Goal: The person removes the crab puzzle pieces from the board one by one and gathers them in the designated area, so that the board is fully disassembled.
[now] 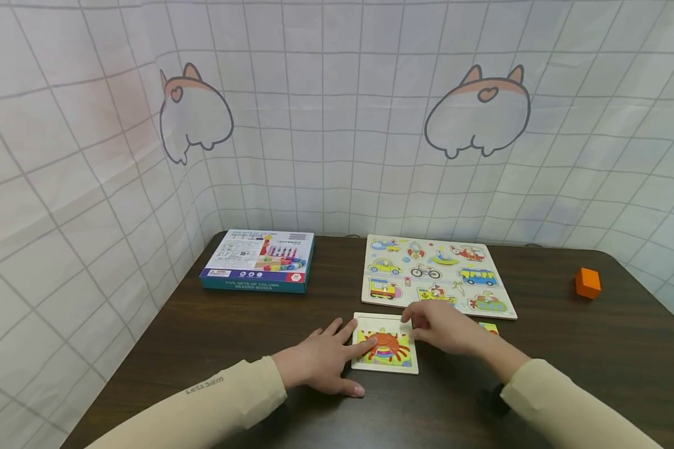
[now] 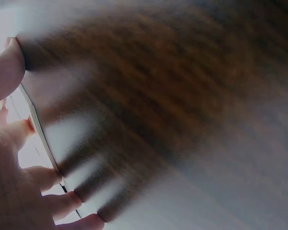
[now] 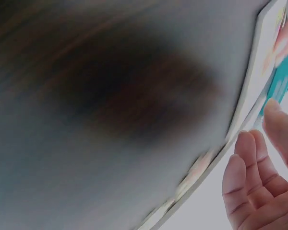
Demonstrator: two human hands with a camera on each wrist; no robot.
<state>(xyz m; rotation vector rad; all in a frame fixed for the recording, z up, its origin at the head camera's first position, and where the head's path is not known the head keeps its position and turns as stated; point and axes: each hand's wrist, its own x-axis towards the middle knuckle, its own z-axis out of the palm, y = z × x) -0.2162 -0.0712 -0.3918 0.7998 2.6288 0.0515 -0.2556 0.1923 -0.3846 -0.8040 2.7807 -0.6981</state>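
- White gridded cloth is hanging behind the dark brown table; a teal-sided box is lying towards the far left corner, an orange cube towards the far right.
- Between them, a large picture board is lying flat near the far edge.
- Nearer me, about midway between the table's left and right edges, a small tray is holding a crab picture; pale wood is showing along its far side.
- With fingers spread, my left hand is resting a fingertip on the crab.
- My right hand is bending loosely at the tray's right rim, finger and thumb apart, nothing showing between them; whether they are touching the rim, I cannot tell.
- Partly hidden by that hand, a small bright piece is lying near the board.
- For good work, I judge, my left finger should be pressing lightly, steadying the picture, while my right fingertips should be squaring edges against the rim; forcing would risk lifting pieces.
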